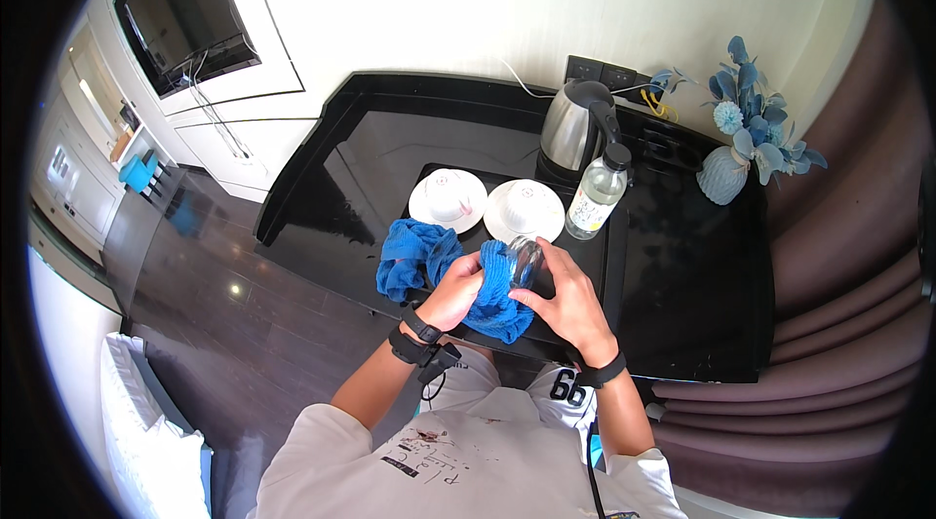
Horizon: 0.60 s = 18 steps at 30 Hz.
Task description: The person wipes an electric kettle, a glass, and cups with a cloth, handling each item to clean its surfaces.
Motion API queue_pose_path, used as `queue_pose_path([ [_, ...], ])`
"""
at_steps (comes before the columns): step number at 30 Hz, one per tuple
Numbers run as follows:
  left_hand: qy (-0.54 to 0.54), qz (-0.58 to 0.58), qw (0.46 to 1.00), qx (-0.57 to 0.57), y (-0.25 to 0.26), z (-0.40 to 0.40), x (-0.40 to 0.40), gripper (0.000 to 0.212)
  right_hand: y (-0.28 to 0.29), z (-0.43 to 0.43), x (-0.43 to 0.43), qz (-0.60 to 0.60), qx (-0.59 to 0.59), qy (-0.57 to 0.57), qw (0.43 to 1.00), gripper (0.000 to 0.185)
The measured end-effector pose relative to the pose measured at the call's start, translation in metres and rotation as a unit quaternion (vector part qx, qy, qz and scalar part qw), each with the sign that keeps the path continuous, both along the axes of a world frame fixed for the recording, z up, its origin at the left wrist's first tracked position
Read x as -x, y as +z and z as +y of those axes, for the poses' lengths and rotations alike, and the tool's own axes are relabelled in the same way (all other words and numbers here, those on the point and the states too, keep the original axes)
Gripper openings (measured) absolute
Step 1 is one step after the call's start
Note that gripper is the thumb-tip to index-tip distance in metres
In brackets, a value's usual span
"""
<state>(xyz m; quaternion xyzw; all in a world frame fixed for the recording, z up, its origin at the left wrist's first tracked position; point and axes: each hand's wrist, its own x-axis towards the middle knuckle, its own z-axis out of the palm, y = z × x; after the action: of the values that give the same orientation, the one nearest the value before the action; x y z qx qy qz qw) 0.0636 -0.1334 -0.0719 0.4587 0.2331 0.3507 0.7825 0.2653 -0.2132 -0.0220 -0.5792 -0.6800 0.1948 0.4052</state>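
Observation:
Above the front edge of a black glossy desk, my right hand [574, 300] grips a clear drinking glass [525, 262] between thumb and fingers, tilted on its side. My left hand [455, 292] holds a blue cloth [497, 300] against the open-looking left end of the glass; part of the cloth covers it. Another bunched part of blue cloth [418, 256] lies left of my left hand; whether it is the same piece I cannot tell. Just beyond are two white saucers [431, 216] [504, 225], each with an upturned white cup on it.
A steel electric kettle [567, 128] stands behind the saucers, near wall sockets [603, 73]. A capped clear bottle [597, 194] stands right of them. At the back right is a pale vase [722, 175] with blue artificial flowers. A brown curtain [826, 314] hangs beside the black desk [695, 300].

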Motion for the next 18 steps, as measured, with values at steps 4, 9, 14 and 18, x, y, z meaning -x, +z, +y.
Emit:
queue_pose_path([
  [4,0.009,-0.002,1.000,0.013,-0.005,0.001,0.001,0.027,0.002,0.000,-0.001,-0.078,-0.069,0.015,0.994,0.078],
  [9,0.019,-0.014,1.000,0.016,-0.001,0.000,-0.001,0.029,0.003,0.000,0.000,-0.118,-0.075,0.049,0.989,0.078],
  [14,0.022,-0.009,1.000,0.008,0.006,-0.002,-0.001,0.030,-0.003,-0.001,0.003,-0.002,0.009,-0.012,1.000,0.083],
  [18,0.015,0.002,1.000,0.007,0.006,-0.002,-0.001,0.029,-0.007,0.001,0.002,0.056,0.100,-0.018,0.993,0.088],
])
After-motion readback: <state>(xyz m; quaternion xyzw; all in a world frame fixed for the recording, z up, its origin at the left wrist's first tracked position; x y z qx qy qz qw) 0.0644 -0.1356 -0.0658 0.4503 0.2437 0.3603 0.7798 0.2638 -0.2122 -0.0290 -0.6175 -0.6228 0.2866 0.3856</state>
